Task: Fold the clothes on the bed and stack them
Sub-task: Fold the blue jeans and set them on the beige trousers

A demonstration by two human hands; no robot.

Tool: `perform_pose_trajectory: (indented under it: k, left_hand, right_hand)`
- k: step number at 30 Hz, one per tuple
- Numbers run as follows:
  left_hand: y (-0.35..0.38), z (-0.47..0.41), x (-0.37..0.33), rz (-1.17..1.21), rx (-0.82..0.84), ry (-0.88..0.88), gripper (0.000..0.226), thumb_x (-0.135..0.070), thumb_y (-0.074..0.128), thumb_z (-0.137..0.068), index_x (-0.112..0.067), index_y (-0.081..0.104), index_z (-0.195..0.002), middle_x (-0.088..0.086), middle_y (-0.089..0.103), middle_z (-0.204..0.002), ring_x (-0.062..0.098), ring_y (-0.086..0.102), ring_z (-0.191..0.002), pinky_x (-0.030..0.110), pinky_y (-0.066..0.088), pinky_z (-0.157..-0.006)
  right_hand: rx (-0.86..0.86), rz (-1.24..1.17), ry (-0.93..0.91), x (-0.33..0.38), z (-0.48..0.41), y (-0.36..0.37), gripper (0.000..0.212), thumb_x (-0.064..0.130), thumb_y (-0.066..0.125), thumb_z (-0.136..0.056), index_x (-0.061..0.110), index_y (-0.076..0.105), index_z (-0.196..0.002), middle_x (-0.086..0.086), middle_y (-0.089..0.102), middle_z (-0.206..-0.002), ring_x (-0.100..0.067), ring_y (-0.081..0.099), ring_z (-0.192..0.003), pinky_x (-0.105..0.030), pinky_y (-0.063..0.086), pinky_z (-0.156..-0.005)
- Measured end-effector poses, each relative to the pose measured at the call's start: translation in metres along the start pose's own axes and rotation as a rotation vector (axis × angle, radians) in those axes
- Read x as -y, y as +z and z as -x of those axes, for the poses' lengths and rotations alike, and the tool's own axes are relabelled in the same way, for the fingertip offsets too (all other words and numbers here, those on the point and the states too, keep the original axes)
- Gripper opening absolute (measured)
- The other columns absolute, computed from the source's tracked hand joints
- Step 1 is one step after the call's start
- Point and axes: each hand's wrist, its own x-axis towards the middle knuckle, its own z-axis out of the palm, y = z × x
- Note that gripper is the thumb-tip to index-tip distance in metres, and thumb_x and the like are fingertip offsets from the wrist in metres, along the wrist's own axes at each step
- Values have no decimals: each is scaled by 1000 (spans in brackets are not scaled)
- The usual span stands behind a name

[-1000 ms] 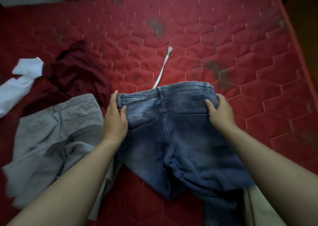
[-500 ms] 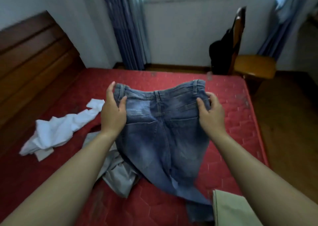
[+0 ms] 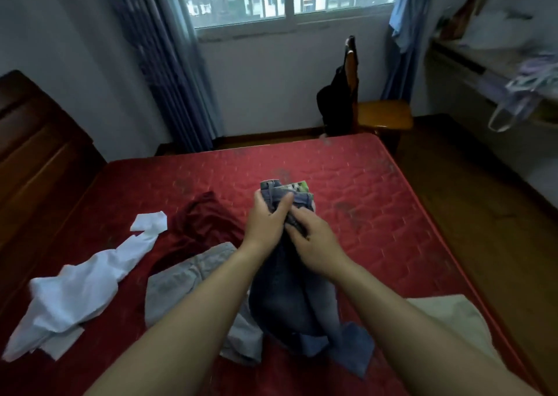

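Observation:
Blue jeans (image 3: 287, 299) hang lifted above the red mattress (image 3: 362, 202), doubled lengthwise so the waistband halves meet at the top. My left hand (image 3: 265, 220) grips the waistband there. My right hand (image 3: 314, 244) is closed on the denim just below it, touching the left hand. The legs trail down to the bed between my forearms. Grey trousers (image 3: 178, 287), a dark red garment (image 3: 205, 223) and a white shirt (image 3: 84, 293) lie crumpled to the left.
A beige cloth (image 3: 447, 317) lies at the bed's right edge near me. A wooden headboard (image 3: 39, 160) stands at left. Beyond the bed's far corner is a wooden chair (image 3: 380, 115) with a dark bag hung on it, and wooden floor runs along the right.
My hands came together, folding the jeans in half lengthwise at the waistband. The view tilted up from the bed towards the window.

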Motion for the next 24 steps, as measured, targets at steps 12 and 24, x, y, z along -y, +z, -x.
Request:
perform_pose_trajectory:
  k: [12,24]
  left_hand:
    - [-80,-41,-151,-18,230,630,22,-10,44,-97,-20,44,-116,-19,52,-106,-15,49,-96,5,35,-87]
    - [-168,-50,-218,324,57,618,22,-37,48,-91,-26,53,-110,-2,63,-107,12,59,-104,31,45,-94]
  right_hand:
    - [-449,0,174,59,-34,-93,65,41,54,-90,47,17,-143,-3,31,-142,-21,44,-122,-40,42,-98]
    - [-548,-271,-171,174,-75,-73,49,27,58,-91,18,41,-136,10,56,-123,5,51,-110,-4,40,-88]
